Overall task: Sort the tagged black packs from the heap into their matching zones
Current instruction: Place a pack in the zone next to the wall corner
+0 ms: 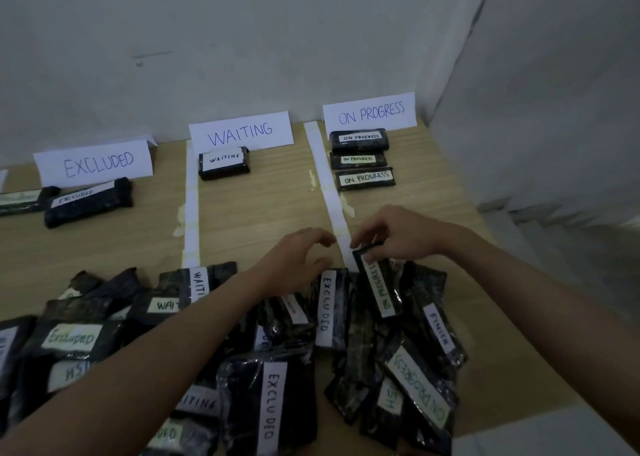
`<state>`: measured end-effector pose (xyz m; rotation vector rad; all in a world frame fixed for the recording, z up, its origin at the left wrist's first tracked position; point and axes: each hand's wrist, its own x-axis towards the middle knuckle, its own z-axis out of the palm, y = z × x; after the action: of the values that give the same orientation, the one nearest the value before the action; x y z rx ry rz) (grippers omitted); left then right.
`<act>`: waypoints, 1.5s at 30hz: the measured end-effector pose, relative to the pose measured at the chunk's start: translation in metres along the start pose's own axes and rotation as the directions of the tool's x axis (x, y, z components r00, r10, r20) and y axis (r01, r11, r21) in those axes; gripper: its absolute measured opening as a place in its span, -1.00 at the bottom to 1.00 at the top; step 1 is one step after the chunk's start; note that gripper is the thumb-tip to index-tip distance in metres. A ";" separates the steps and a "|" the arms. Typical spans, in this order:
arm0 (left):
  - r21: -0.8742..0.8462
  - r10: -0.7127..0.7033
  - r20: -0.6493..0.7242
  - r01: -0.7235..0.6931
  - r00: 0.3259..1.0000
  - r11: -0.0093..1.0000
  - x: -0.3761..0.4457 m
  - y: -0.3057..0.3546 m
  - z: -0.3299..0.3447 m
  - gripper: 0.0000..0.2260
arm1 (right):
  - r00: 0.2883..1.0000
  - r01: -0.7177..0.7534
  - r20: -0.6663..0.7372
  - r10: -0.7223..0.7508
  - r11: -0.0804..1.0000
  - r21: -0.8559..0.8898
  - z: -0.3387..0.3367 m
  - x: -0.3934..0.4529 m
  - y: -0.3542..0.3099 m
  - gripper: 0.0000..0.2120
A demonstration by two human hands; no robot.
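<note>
A wooden table (263, 210) is split by white tape strips into zones, with paper signs at the far edge. A heap of tagged black packs (214, 348) fills the near side. The right hand (391, 234) pinches the far end of an "ON PROGRESS" pack (379, 286) at the heap's far right. The left hand (298, 258) hovers beside it, fingers loosely curved, holding nothing.
</note>
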<state>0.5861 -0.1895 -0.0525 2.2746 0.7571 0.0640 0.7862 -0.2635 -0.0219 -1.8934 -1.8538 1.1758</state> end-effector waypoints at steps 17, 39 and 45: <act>-0.587 -0.270 -0.284 0.056 0.920 0.807 0.018 0.024 -0.035 -0.90 | 0.688 0.012 -0.724 0.048 0.997 0.078 0.003 -0.002 -0.012 -0.64; -0.048 -0.005 -0.114 0.000 0.994 0.999 0.126 0.030 0.003 -0.64 | 0.791 -0.307 -0.611 0.014 0.874 -0.377 -0.105 0.072 0.130 -0.57; 0.182 0.094 -0.005 -0.092 0.996 0.979 0.134 0.020 -0.003 -0.65 | 0.828 -0.389 -0.543 0.139 0.840 -0.379 -0.123 0.119 0.153 -0.59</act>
<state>0.7060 -0.1272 -0.0596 2.4853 0.6869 0.0558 0.9648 -0.1353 -0.0881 -2.4925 -1.7016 0.2071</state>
